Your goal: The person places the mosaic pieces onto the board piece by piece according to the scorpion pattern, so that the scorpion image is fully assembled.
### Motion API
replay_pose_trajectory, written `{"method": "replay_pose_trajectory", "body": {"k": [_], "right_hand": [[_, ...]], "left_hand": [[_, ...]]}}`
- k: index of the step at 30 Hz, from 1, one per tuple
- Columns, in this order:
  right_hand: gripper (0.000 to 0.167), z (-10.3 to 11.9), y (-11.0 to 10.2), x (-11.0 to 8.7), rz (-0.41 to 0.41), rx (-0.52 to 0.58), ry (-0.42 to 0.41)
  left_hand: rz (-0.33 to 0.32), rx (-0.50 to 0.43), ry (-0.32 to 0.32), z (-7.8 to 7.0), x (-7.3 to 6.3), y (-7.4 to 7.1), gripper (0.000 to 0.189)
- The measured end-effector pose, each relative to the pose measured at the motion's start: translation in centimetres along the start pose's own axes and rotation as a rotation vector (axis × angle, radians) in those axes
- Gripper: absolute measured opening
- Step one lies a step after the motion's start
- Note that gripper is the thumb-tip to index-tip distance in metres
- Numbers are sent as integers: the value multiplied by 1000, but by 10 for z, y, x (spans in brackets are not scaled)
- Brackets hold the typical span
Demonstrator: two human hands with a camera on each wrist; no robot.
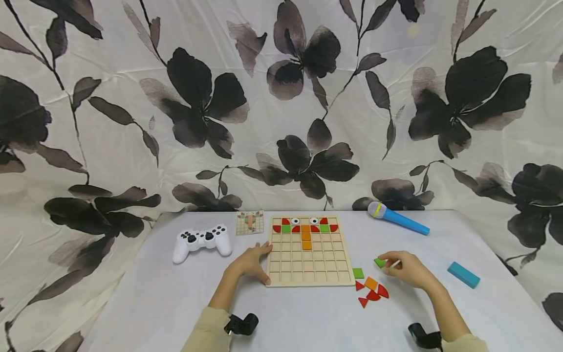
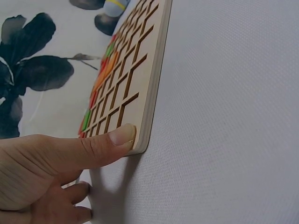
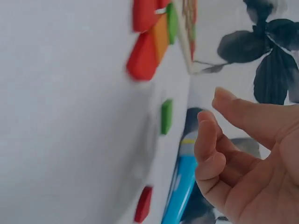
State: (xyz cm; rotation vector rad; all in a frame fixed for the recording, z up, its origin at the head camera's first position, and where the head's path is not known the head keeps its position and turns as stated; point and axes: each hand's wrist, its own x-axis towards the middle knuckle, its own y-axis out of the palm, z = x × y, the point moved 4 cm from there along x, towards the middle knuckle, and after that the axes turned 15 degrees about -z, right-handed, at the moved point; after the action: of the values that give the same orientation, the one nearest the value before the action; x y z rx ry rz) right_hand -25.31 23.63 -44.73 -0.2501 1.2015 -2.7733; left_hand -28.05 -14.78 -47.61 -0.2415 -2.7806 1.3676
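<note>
My left hand point(image 1: 252, 264) rests at the left edge of a wooden grid board point(image 1: 308, 269), its straight thumb pressing the near left corner. In the left wrist view the thumb lies over the rim, the other fingers beside the board. Red, green and orange pieces and two eye pieces fill cells in the board's far rows. To the right, my right hand point(image 1: 406, 269) hovers with thumb and fingers apart, nothing between them. Close by its fingertips lies a green piece point(image 1: 379, 263). The right wrist view shows a red piece point(image 3: 143, 204) on the table too.
Beside the board's near right corner lie a green square point(image 1: 358, 273), an orange square point(image 1: 371, 283) and several red pieces point(image 1: 383, 291). A pattern card point(image 1: 249, 223) and white game controller point(image 1: 202, 242) sit left; a toy microphone point(image 1: 404, 221) and blue block point(image 1: 464, 275) lie right.
</note>
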Motion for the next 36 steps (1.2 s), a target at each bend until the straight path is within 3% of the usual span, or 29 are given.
{"method": "replay_pose_trajectory", "body": {"k": [5, 11, 21, 28, 36], "right_hand": [[37, -13, 2, -22, 37, -19, 28], [42, -10, 23, -26, 87, 10, 23], [23, -1, 41, -21, -17, -73, 45], [20, 0, 42, -22, -28, -42, 95], [15, 5, 41, -11, -55, 27, 51]], "left_hand": [[-1, -6, 0, 1, -1, -2, 96], [4, -25, -11, 1, -1, -3, 96], [4, -36, 15, 0, -2, 0, 95], [12, -44, 11, -1, -3, 2, 95], [5, -20, 0, 1, -1, 1, 96]]}}
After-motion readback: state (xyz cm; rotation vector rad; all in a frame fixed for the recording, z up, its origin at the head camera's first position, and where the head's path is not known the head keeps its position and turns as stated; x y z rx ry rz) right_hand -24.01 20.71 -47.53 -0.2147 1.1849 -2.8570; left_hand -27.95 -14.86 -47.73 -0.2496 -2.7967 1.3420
